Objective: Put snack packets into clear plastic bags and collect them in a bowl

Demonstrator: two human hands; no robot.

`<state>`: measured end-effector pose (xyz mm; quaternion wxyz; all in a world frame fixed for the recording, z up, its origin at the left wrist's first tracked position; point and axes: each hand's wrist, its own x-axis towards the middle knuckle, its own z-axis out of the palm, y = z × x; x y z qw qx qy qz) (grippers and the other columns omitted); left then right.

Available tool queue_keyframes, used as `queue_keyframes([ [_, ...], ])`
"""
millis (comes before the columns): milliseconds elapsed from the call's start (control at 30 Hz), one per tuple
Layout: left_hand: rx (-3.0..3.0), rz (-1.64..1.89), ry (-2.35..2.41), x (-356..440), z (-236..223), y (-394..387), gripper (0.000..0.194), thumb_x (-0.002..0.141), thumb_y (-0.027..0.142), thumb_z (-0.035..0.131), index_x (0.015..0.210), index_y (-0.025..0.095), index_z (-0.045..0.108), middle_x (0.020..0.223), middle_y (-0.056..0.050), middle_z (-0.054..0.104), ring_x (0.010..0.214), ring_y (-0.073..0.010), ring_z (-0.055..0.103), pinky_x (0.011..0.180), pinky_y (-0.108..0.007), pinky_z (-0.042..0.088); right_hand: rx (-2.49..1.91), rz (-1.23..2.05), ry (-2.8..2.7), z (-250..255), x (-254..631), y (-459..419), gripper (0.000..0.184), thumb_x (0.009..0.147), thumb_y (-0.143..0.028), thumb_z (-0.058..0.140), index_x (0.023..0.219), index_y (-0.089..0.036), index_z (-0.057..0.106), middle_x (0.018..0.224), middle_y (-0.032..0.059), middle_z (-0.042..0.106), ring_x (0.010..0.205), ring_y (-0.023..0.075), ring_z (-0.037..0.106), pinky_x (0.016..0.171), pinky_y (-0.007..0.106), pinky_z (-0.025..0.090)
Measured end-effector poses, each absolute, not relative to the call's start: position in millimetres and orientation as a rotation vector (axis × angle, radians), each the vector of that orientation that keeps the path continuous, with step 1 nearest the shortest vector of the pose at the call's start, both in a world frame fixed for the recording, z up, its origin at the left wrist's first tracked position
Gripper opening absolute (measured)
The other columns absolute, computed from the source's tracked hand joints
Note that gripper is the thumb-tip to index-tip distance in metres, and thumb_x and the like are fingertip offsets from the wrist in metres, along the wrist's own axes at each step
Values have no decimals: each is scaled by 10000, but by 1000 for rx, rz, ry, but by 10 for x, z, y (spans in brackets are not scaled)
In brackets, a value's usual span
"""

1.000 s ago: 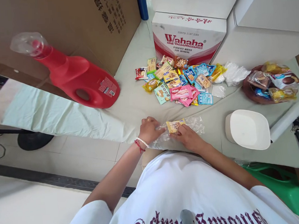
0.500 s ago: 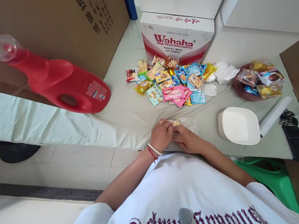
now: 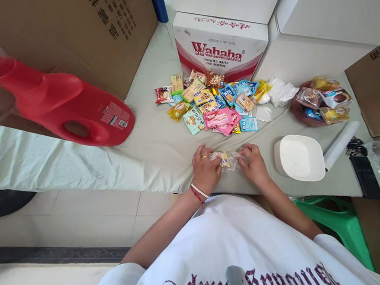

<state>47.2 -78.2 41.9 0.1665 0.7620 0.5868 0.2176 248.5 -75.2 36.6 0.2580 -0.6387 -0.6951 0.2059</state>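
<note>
A clear plastic bag (image 3: 233, 163) lies near the table's front edge with a small yellow-and-white snack packet (image 3: 224, 158) in it. My left hand (image 3: 206, 171) is at the bag's left end, fingers bent and closed on the plastic beside the packet. At the right end, the thumb and fingers of my right hand (image 3: 254, 164) pinch the bag's edge. Beyond my hands is a pile of wrapped snacks, among them pink wafer packs (image 3: 219, 118), a teal packet (image 3: 194, 120) and blue sachets (image 3: 249, 124).
A white square tub (image 3: 300, 158) stands to the right, with a white roll (image 3: 342, 145) and a black phone (image 3: 365, 177) beyond. Thin plastic bags (image 3: 282, 91) lie by a bowl of snacks (image 3: 301, 114). A red jug (image 3: 73, 109) is left; a Wahaha box (image 3: 221, 49) stands behind.
My hands have moved apart, the right one shifting right along the bag. The packet and the bag now show between them. The whole view has shifted slightly.
</note>
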Motion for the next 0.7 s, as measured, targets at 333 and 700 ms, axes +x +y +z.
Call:
queue_keyframes([
  [333,1824,820,1781,353,308,-681,436,739,222,700,1156,141,597,1214,-178,539,1234,-339,493,1035,-510,483,-1547,820,-2131,501,1787,-536,305,915,-93,439,1090,-188,670,1017,93,626,927,212,585,837,313,478],
  [700,1671,501,1745,254,428,-556,222,693,343,618,690,248,417,683,5,507,693,-207,519,628,-319,407,-1271,698,-2382,499,1906,-843,722,814,-348,766,1426,-130,451,1370,207,457,1196,332,435,1031,520,455],
])
